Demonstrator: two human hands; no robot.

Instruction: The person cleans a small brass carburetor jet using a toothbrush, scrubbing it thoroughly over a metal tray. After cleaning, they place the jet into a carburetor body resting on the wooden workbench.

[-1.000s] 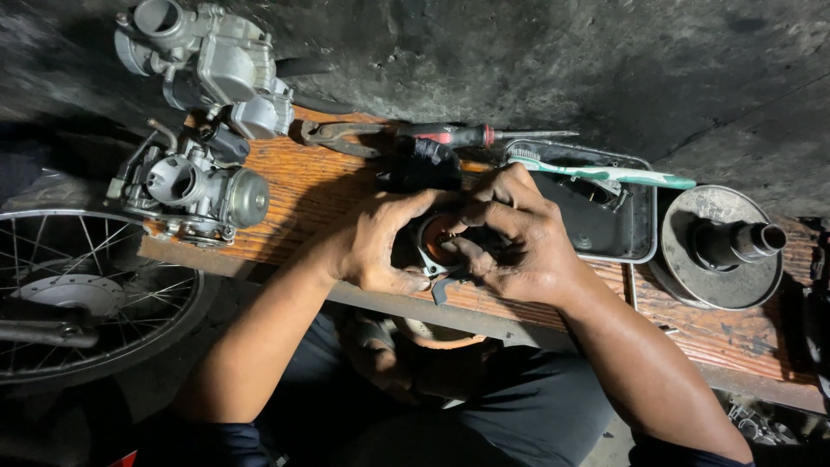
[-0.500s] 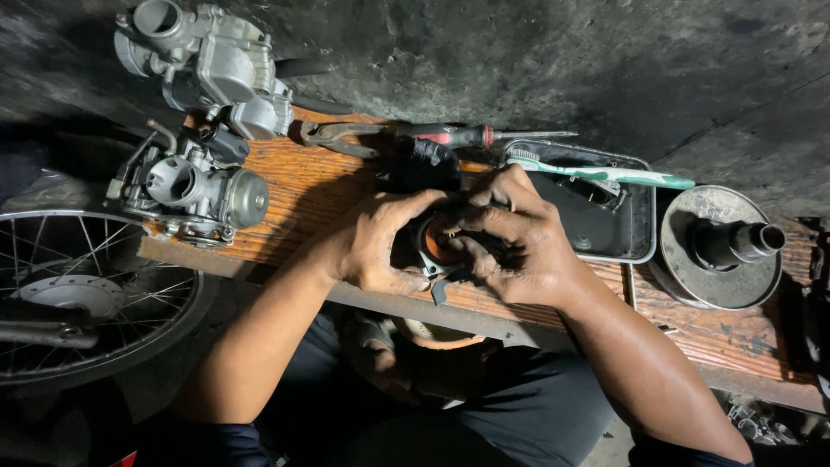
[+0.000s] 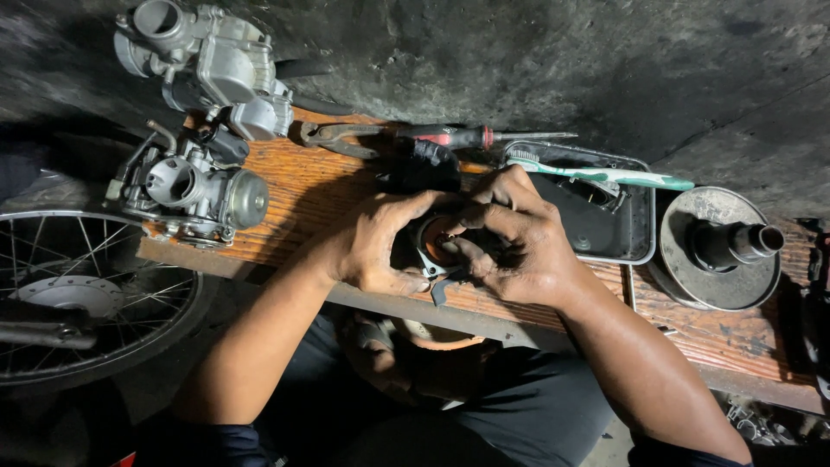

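Over the wooden bench (image 3: 328, 186), both hands grip a carburetor part (image 3: 435, 246)

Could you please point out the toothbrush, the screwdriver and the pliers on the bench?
toothbrush (image 3: 605, 175), head view, on its green-and-white handle.
screwdriver (image 3: 462, 136), head view, on its red-and-black handle.
pliers (image 3: 337, 136), head view, near the pivot.

Wall: rough, dark grey concrete surface (image 3: 536, 69) across the far side.
Bench: worn orange-brown wooden plank (image 3: 303, 186) running left to right, its near edge grey.
Left: spoked wheel with black tyre (image 3: 78, 303).
Light: dim, deep shadows at left.
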